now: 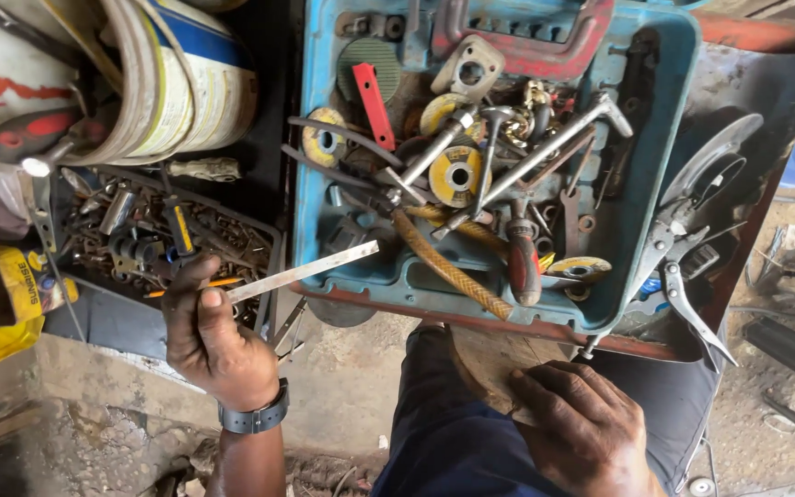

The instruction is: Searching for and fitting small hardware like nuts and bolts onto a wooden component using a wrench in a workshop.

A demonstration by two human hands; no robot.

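Two hands are working: the left hand (209, 336) is gripping a flat metal strip (304, 271) beside the blue toolbox (641, 198); the right hand (586, 428) is resting flat, fingers open, on a wooden piece (482, 361).

open ground (342, 387) near, between left hand (213, 340) and right hand (591, 433). far side blocked: blue toolbox (664, 138) crammed with hammers, discs, hose; left tray (140, 322) full of bolts; bucket (186, 83) far left.
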